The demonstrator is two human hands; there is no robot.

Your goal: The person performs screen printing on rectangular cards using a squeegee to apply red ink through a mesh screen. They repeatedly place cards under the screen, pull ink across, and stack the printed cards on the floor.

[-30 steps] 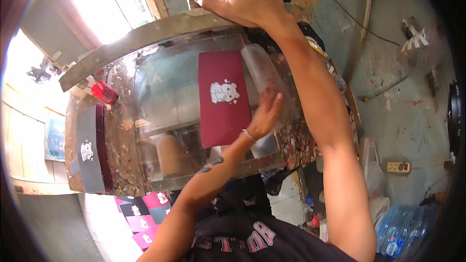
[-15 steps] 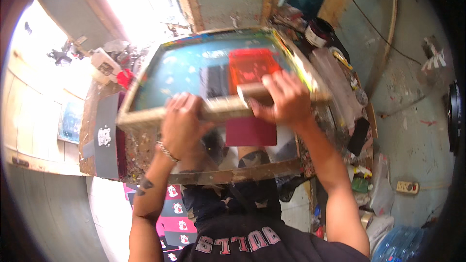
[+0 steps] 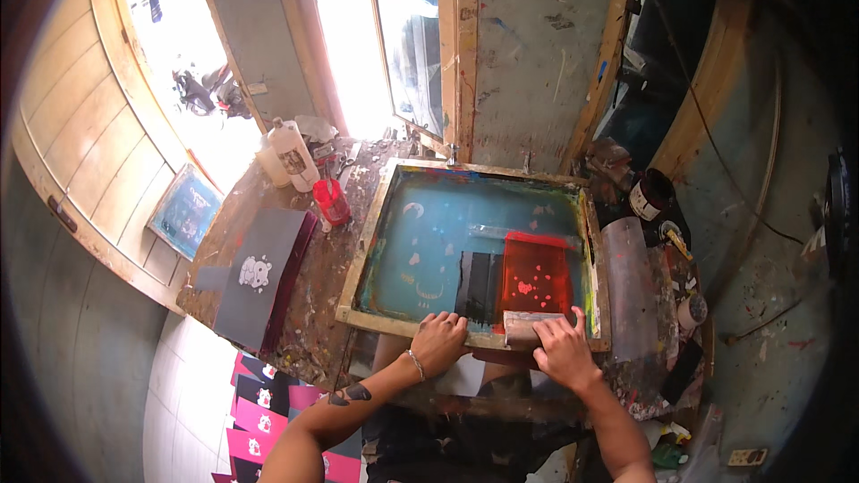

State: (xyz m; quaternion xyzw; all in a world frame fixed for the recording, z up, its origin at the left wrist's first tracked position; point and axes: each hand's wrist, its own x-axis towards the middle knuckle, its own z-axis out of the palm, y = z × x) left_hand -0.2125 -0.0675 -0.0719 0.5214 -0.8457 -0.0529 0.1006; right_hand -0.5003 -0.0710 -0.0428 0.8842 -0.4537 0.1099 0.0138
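A wooden-framed printing screen (image 3: 365, 255) with blue mesh lies before me. My left hand (image 3: 438, 344) is closed over its near rail, left of the middle. In my right hand (image 3: 565, 349) is a squeegee (image 3: 519, 326) with a pale wooden handle, held at the near end of a red ink area (image 3: 537, 273). Small pink shapes show in the red. Dark tape strips (image 3: 480, 286) run alongside it on the left. Under the near rail, a maroon card (image 3: 497, 357) shows only as a thin edge.
Left of the screen stand a stack of dark cards (image 3: 259, 277), a red cup (image 3: 332, 203) and a white bottle (image 3: 293, 156). To the right are an ink jar (image 3: 648, 197) and a clear plastic sheet (image 3: 624, 259). Printed pink and black cards (image 3: 255, 416) lie below left.
The screen's near side has come down, covering most of the maroon card. Both hands came with it, and the squeegee now sits at the red area's near end. My view has tilted upward.
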